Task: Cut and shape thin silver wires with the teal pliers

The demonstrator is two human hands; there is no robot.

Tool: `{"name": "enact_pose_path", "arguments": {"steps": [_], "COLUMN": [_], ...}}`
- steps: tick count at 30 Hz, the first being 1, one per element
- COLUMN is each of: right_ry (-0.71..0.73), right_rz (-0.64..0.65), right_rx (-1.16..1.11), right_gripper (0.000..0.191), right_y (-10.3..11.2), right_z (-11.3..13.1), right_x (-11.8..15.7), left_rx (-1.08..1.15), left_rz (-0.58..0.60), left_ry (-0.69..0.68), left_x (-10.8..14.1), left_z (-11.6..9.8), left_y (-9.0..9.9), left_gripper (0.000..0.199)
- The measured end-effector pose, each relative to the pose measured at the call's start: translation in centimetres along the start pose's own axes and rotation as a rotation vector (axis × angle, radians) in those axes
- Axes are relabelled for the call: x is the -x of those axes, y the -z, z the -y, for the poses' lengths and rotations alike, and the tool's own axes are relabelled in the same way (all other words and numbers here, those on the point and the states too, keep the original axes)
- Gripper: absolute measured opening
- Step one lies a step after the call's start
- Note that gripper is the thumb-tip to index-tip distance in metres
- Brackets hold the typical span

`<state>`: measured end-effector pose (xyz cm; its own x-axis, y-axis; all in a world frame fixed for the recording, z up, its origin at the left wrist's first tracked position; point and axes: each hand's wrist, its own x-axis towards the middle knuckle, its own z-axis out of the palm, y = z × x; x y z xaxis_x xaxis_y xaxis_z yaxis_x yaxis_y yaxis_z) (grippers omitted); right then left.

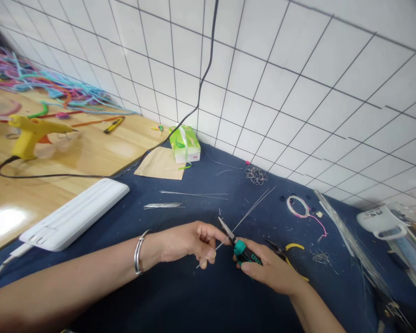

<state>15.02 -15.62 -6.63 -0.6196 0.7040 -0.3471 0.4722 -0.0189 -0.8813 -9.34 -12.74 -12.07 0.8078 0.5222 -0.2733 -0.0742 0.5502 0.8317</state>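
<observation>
My left hand (197, 243) pinches a thin length of metal wire (220, 244) between thumb and fingers, its index finger stretched toward the tool. My right hand (266, 263) is closed around the teal and black handle of a pair of pliers (241, 252). The pliers' jaws (226, 227) point up and left, close to the wire and my left fingertip; whether they grip the wire I cannot tell. Just beyond the jaws, longer wires (254, 209) lie slanting on the dark blue cloth (208, 296). A bundle of cut wires (162, 206) rests to the left.
Yellow-handled pliers (294, 246) lie beside my right hand. A white power bank (76, 212), a tissue pack (184, 144) and a yellow glue gun (29, 134) stand to the left. On the right are a pink-and-white coil (297, 206), long wires (346, 231) and a white mug (379, 221).
</observation>
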Motion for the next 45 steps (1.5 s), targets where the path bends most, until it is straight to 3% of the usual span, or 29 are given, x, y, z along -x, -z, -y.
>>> {"name": "enact_pose_path", "arguments": {"steps": [18,34,45], "right_ry": [-0.015,-0.107,-0.177], "right_rz": [-0.042,-0.104,-0.222], "right_rx": [0.108,0.369,0.373], "right_gripper": [0.041,0.013,0.022], "right_y": [-0.2,-0.9,-2.2], "right_z": [0.3,1.2,0.3], "right_x": [-0.6,-0.7,-1.2], "left_rx": [-0.036,-0.068,-0.096], "left_rz": [-0.030,-0.025,-0.073], "left_ry": [-0.008,-0.055,-0.100], "left_x": [-0.2,0.1,0.3], "left_z": [0.2,-0.3,-0.4], "left_y": [0.2,-0.6,-0.4], "left_gripper": [0.041,0.039,0.036]}}
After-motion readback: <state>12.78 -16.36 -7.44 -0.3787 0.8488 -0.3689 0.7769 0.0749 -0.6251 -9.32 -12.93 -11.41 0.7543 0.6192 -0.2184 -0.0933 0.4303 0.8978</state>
